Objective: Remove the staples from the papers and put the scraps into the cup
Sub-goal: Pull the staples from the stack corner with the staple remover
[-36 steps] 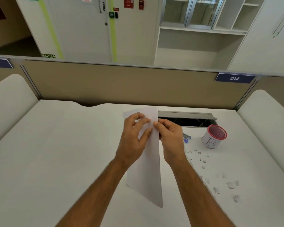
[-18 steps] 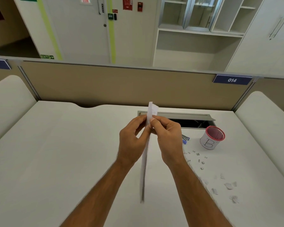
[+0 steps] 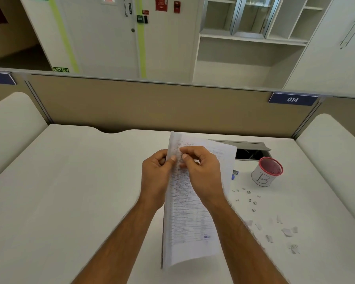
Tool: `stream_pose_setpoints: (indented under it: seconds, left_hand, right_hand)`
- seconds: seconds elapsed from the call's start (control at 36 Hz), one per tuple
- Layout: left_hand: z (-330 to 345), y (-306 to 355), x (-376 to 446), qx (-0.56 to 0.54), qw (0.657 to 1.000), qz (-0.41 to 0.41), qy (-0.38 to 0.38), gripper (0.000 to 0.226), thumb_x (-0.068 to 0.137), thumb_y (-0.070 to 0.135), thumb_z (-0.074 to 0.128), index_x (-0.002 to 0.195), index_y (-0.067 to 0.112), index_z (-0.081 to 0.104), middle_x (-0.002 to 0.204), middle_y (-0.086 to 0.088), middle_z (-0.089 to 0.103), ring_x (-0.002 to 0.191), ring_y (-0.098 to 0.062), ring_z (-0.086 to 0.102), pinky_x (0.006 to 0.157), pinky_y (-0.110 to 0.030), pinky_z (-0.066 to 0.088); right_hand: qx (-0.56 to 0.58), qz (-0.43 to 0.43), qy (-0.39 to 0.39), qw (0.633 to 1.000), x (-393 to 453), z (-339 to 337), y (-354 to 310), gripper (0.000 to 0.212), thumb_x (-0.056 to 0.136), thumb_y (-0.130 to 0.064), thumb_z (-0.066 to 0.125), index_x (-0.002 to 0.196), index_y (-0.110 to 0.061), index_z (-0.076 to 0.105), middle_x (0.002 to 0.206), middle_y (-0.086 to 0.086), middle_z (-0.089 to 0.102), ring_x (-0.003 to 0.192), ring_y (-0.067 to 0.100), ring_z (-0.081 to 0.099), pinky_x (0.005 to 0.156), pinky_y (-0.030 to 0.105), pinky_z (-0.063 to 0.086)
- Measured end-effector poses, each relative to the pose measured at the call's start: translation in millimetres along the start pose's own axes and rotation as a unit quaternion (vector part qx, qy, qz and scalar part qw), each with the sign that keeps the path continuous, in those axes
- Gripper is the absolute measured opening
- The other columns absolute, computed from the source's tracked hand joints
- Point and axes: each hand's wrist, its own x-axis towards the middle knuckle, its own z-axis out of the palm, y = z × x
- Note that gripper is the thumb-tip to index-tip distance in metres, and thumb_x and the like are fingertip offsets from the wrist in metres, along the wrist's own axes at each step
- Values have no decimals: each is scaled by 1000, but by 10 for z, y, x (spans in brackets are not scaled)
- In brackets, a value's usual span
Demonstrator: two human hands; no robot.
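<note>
White stapled papers (image 3: 190,212) pinched by left hand (image 3: 155,173) and right hand (image 3: 201,171) (staple unseen); staples (image 3: 248,198), scraps (image 3: 283,232) litter desk (image 3: 70,191), cup (image 3: 266,172) awaiting.

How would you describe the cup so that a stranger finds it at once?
Look at the white desk, on its far right part, beside the open cable hatch. There stands the cup: small, white, with a red rim and a hand-drawn letter B, the only upright container among the scattered staples.

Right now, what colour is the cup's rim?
Red, on a white cup, clearest in the head view.
</note>
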Motion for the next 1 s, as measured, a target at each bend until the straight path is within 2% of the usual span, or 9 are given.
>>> stream_pose_setpoints:
  seconds: [0.11, 0.28, 0.42, 0.56, 0.61, 0.69, 0.81, 0.92, 1.0]
  left_hand:
    - [-38, -52, 5, -18, 999, -30, 11, 17, 97, 16, 64, 109, 18, 76, 97, -5, 78, 88, -27, 76, 76, -40, 63]
    - [-90, -192, 15, -47, 995, -90, 16, 14, 97, 18, 64, 103, 16, 76, 97, -8, 77, 89, -30, 76, 72, -38, 63]
    - [-117, -330, 72, -28, 991, -129, 19, 14, 97, 19, 64, 104, 15, 76, 98, -8, 77, 92, -31, 75, 80, -46, 63]
    - [-148, -466, 86, -4, 989, -145, 38, 14, 94, 22, 68, 107, 23, 73, 104, -3, 76, 94, -27, 74, 83, -46, 62]
    - [-182, -527, 77, 7, 988, -150, 44, 19, 93, 23, 70, 111, 26, 71, 107, -1, 75, 93, -25, 75, 82, -44, 63]
    - [-246, -593, 36, 8, 988, -148, 33, 12, 93, 22, 69, 101, 28, 76, 100, 0, 78, 89, -23, 76, 80, -41, 63]
    - [-322, -668, -33, 27, 989, -145, 18, 20, 98, 20, 63, 91, 28, 80, 94, 0, 78, 91, -24, 75, 82, -39, 63]
    - [-376, -713, -74, 22, 987, -160, 6, 22, 99, 19, 60, 90, 22, 80, 96, -8, 77, 94, -31, 74, 90, -50, 60]
    - [-400, -744, -95, 31, 985, -170, 12, 22, 99, 19, 61, 87, 20, 80, 95, -10, 77, 95, -34, 73, 90, -53, 59]
  right_hand:
    - [-4, 17, -1, 1000, 7, 24, 49, 17, 97, -16, 62, 110, -18, 72, 100, -11, 71, 82, 5, 70, 68, 11, 54]
    - [-46, 48, -9, 998, 38, 104, 234, 17, 97, -18, 61, 111, -19, 71, 102, -10, 69, 82, 8, 70, 66, 11, 55]
    - [-95, 59, -19, 994, 126, 195, 391, 19, 97, -17, 60, 113, -16, 71, 107, -5, 70, 93, 15, 69, 85, 32, 60]
    - [-122, 62, -28, 990, 135, 260, 543, 18, 97, -14, 60, 111, -14, 72, 109, 0, 70, 98, 16, 67, 90, 38, 59]
    - [-134, 58, -35, 989, 111, 285, 595, 17, 97, -13, 61, 109, -14, 72, 108, -1, 70, 96, 16, 67, 90, 38, 59]
    - [-167, 39, -55, 984, 64, 313, 666, 16, 96, -15, 63, 108, -14, 73, 104, -3, 69, 92, 12, 66, 91, 33, 58]
    - [-228, 2, -88, 970, 5, 322, 755, 13, 95, -14, 63, 103, -14, 73, 100, -1, 68, 90, 11, 62, 89, 28, 55]
    - [-252, -24, -107, 961, -39, 322, 819, 11, 94, -11, 63, 96, -14, 73, 95, -1, 66, 88, 10, 60, 84, 24, 52]
    - [-253, -25, -112, 961, -72, 336, 875, 11, 93, -10, 63, 96, -15, 72, 94, -3, 65, 87, 9, 60, 82, 21, 50]
